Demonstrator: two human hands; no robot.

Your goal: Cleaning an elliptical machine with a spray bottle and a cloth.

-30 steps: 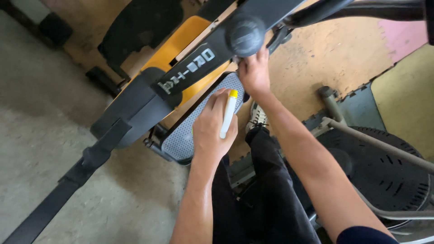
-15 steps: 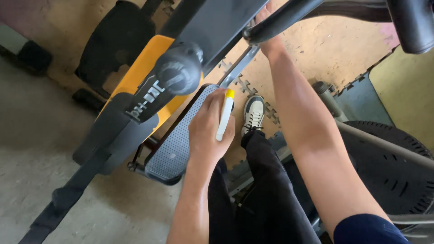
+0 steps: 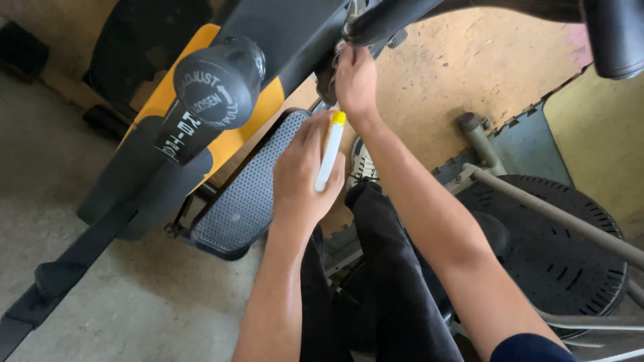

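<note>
Our left hand [image 3: 305, 175] has its fingers wrapped around a slim white tube with a yellow cap [image 3: 329, 151], held just above the grey textured pedal [image 3: 248, 191] of the black and yellow exercise machine [image 3: 201, 117]. Farther off, our right hand [image 3: 355, 80] presses on the machine's black bar [image 3: 396, 15], fingers curled against it; whether they hold anything we cannot tell.

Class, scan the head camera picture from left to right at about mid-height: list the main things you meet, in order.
Round black knob → grey textured pedal → left hand holding a white tube with a yellow cap → shoe → right forearm → black round slotted cover.
</note>
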